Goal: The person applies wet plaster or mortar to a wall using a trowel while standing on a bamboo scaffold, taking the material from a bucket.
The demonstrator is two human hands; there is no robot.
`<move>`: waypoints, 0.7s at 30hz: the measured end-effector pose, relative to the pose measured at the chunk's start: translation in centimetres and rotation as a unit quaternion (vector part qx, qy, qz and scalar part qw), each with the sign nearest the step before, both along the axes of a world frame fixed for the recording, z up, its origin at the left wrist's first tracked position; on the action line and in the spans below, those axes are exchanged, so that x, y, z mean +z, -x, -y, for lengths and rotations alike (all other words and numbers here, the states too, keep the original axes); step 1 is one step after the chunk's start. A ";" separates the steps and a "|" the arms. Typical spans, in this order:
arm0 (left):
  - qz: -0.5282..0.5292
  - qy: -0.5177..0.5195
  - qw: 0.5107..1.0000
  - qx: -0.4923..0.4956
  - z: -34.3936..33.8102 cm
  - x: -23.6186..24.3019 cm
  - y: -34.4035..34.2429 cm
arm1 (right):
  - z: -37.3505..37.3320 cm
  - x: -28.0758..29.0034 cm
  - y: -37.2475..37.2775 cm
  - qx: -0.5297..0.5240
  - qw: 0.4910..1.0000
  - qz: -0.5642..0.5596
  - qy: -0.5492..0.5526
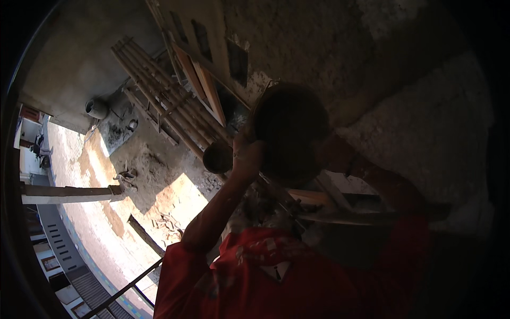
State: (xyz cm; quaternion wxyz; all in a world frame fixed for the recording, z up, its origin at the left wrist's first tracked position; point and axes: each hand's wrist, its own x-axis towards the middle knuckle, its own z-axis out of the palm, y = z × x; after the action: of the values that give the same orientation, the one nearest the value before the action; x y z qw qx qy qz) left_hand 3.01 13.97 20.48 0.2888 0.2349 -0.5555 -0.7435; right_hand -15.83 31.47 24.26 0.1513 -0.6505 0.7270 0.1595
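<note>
A dark round bucket (pixel 291 125) is held up in front of me, its wide round face toward me and a thin wire handle by its top edge. It is too dark to make out what is inside. My left hand (pixel 248 157) is closed on the bucket's left side. On the opposite side, in deep shadow, my right hand (pixel 336 154) grips it, its fingers barely visible. A smaller dark round container (pixel 217 158) appears just left of my left hand; whether they touch I cannot tell.
Long bamboo poles (pixel 159 93) lie side by side beyond the bucket. Wooden frame pieces (pixel 204 85) lean near the wall. A rough wall (pixel 404 106) rises at right. Another bucket (pixel 96 109) stands far left. A pillar (pixel 71 194) and a dark railing (pixel 127 287) are at left.
</note>
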 end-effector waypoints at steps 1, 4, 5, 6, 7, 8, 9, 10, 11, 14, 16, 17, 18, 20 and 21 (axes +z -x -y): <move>0.018 -0.006 1.000 0.002 -0.2 0.2 -0.1 | -0.3 -0.6 0.0 0.024 0.998 0.041 0.037; 0.047 -0.018 0.999 0.000 -0.3 1.0 -0.1 | -1.6 -2.4 0.6 0.054 0.972 0.144 0.178; 0.042 -0.019 0.999 -0.003 -0.4 1.0 -0.1 | -2.3 -2.9 0.9 0.055 0.956 0.173 0.229; 0.035 -0.018 0.999 -0.004 -0.2 1.2 -0.1 | -2.2 -2.2 0.7 0.011 0.961 0.188 0.203; 0.028 -0.031 0.999 0.004 -0.1 1.7 0.0 | -2.0 -0.3 0.5 -0.034 0.963 0.198 0.178; 0.021 -0.045 0.999 0.010 -0.2 2.1 -0.3 | -1.9 1.3 0.4 -0.070 0.961 0.205 0.171; 0.010 -0.060 0.998 0.011 -0.3 2.5 -0.4 | -2.0 3.2 0.5 -0.107 0.958 0.206 0.167; 0.020 -0.067 0.998 0.010 -0.2 2.3 -0.5 | -2.1 4.5 0.7 -0.133 0.953 0.204 0.179; 0.029 -0.074 0.997 0.009 0.1 1.6 -0.5 | -2.3 6.1 0.7 -0.160 0.947 0.203 0.192; 0.032 -0.077 0.996 0.030 1.1 -0.1 -1.8 | -1.1 12.2 -0.5 -0.128 0.941 0.119 0.291; 0.004 -0.053 0.998 0.018 0.6 0.7 -1.3 | -2.3 16.2 0.4 -0.160 0.937 0.180 0.254; -0.002 -0.059 0.998 0.003 0.0 0.6 -0.4 | -3.3 18.4 0.8 -0.185 0.933 0.203 0.234; -0.003 -0.060 0.998 -0.002 -0.2 0.3 -0.1 | -3.9 20.2 1.0 -0.214 0.933 0.199 0.211; 0.028 -0.030 0.998 0.051 1.4 0.4 -2.5 | -1.7 20.8 2.5 -0.214 0.932 0.239 0.169; 0.040 -0.025 0.997 0.061 1.6 0.4 -3.1 | -1.0 20.5 3.8 -0.229 0.934 0.211 0.176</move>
State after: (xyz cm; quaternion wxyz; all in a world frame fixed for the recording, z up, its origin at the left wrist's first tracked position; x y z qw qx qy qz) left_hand 6.10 12.39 20.85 0.3051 0.3047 -0.5327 -0.7283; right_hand -19.64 32.43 44.77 0.2169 -0.5013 0.8240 -0.1508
